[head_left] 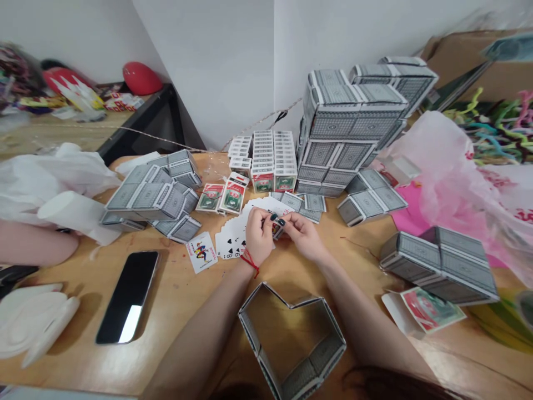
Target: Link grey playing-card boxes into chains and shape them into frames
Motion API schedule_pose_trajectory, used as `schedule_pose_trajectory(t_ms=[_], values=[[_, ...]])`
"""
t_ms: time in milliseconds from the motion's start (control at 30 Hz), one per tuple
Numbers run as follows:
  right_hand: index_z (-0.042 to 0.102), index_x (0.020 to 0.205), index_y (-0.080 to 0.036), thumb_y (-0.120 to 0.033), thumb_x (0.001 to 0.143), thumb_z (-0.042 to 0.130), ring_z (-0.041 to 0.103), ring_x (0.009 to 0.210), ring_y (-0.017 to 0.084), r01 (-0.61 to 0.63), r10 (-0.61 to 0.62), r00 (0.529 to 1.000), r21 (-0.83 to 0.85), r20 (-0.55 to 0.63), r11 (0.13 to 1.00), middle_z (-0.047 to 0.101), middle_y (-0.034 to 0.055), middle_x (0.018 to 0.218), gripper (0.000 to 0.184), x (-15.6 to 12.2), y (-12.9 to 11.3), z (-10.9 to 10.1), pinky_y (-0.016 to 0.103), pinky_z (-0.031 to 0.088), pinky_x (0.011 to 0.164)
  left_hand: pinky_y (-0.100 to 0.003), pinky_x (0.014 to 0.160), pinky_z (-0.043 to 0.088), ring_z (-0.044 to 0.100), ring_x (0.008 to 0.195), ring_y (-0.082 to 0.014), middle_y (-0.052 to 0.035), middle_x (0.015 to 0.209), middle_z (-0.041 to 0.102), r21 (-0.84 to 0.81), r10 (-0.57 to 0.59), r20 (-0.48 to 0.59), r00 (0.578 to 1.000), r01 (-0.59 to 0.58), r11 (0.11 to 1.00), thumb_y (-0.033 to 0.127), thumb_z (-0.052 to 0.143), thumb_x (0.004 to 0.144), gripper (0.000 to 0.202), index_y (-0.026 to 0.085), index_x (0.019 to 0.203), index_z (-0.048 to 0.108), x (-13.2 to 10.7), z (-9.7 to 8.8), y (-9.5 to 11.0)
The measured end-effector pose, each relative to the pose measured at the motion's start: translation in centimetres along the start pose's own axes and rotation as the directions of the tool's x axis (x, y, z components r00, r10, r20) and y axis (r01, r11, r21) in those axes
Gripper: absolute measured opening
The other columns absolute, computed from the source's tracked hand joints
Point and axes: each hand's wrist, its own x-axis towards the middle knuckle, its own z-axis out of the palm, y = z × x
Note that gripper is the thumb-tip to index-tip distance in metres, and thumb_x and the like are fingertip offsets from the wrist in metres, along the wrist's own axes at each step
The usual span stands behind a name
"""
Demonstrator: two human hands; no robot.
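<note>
My left hand (259,236) and my right hand (303,233) meet at mid-table, fingertips pinched together on a playing card (277,226) mostly covered by the fingers. Face-up playing cards (229,244) fan out under and left of my left hand, with a joker card (201,253) apart at their left end. Behind my hands, several cards (308,206) lie back up. Between my forearms stands a heart-shaped frame (266,355) made of folded grey-backed cards, hollow in the middle.
Card blocks are stacked high (337,133) at the back right, with more blocks at left (152,191) and right (441,261). Card boxes (275,161) stand in rows at the back. A phone (128,297) lies at left, and an opened card box (428,311) at right.
</note>
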Motion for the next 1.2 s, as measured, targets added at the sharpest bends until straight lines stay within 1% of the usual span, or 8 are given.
schedule_pose_trajectory(t_ms=[267,433,533,733,900,1000,1100,1200], values=[[0.051,0.071,-0.019,-0.050,0.075,0.056,0.046,0.055,0.011,0.038,-0.052,0.993,-0.131,-0.108,0.991,0.053,-0.0015,0.060,0.031,-0.21,-0.25,0.67,0.023,0.039,0.052,-0.030,0.069,0.040,0.048,0.076,-0.0156,-0.0026,0.076,0.049,0.059,0.000,-0.021,1.000,0.001,0.998,0.020,0.044,0.086,0.013,0.019,0.073,0.043,-0.17,0.16,-0.01],[0.052,0.068,-0.019,-0.050,0.072,0.060,0.048,0.054,0.011,0.004,-0.018,0.991,-0.101,-0.134,0.995,0.054,-0.0009,0.059,0.032,0.00,-0.01,0.38,0.024,0.040,0.052,-0.030,0.070,0.040,0.048,0.076,-0.0154,-0.0027,0.076,0.049,0.070,0.000,-0.060,0.998,0.005,0.998,0.019,0.044,0.086,0.013,0.019,0.073,0.042,-0.19,0.16,0.04],[0.052,0.068,-0.018,-0.049,0.071,0.061,0.046,0.050,0.010,-0.019,0.010,0.992,-0.076,-0.125,0.997,0.054,-0.0020,0.057,0.032,0.11,0.20,0.06,0.024,0.039,0.051,-0.029,0.069,0.039,0.048,0.075,-0.0148,-0.0024,0.076,0.048,0.065,-0.010,-0.075,0.997,0.015,0.998,0.020,0.044,0.086,0.013,0.019,0.073,0.042,-0.17,0.15,0.09],[0.053,0.069,-0.018,-0.048,0.071,0.061,0.048,0.053,0.010,-0.012,0.003,0.993,-0.078,-0.118,0.997,0.055,-0.0016,0.059,0.031,0.03,0.04,0.28,0.023,0.040,0.051,-0.028,0.069,0.039,0.047,0.074,-0.0145,-0.0018,0.074,0.048,0.055,-0.018,-0.093,0.996,0.023,0.998,0.020,0.045,0.086,0.013,0.019,0.072,0.043,-0.08,0.19,0.07],[0.054,0.073,-0.018,-0.049,0.069,0.063,0.052,0.052,0.010,-0.087,0.090,0.994,0.049,-0.058,0.995,0.056,-0.0026,0.058,0.033,-0.04,-0.20,0.63,0.025,0.046,0.054,-0.027,0.066,0.038,0.045,0.067,-0.0132,0.0003,0.068,0.046,-0.017,-0.148,-0.098,0.984,0.147,0.989,0.027,0.045,0.087,0.022,0.019,0.066,0.041,0.04,0.24,-0.30],[0.055,0.076,-0.018,-0.048,0.069,0.064,0.054,0.054,0.010,-0.109,0.110,0.994,0.093,-0.012,0.990,0.058,-0.0025,0.061,0.032,-0.06,0.00,0.59,0.026,0.048,0.057,-0.027,0.065,0.038,0.045,0.066,-0.0127,0.0011,0.066,0.045,-0.054,-0.197,-0.094,0.976,0.193,0.980,0.030,0.046,0.087,0.025,0.019,0.065,0.040,0.11,0.19,-0.57],[0.056,0.080,-0.018,-0.048,0.070,0.063,0.057,0.057,0.011,-0.122,0.118,0.992,0.117,0.035,0.986,0.061,-0.0008,0.066,0.032,-0.09,0.16,0.37,0.028,0.050,0.062,-0.027,0.066,0.038,0.046,0.067,-0.0129,0.0008,0.067,0.046,-0.057,-0.191,-0.092,0.977,0.186,0.981,0.031,0.046,0.087,0.024,0.019,0.066,0.041,0.16,0.10,-0.70],[0.056,0.080,-0.018,-0.049,0.071,0.063,0.059,0.059,0.013,-0.113,0.111,0.994,0.109,0.022,0.988,0.063,0.0008,0.069,0.033,-0.08,0.15,0.13,0.031,0.051,0.064,-0.028,0.068,0.039,0.047,0.069,-0.0134,-0.0002,0.070,0.047,-0.035,-0.142,-0.102,0.984,0.140,0.990,0.032,0.044,0.087,0.023,0.019,0.069,0.043,0.20,0.04,-0.71]])
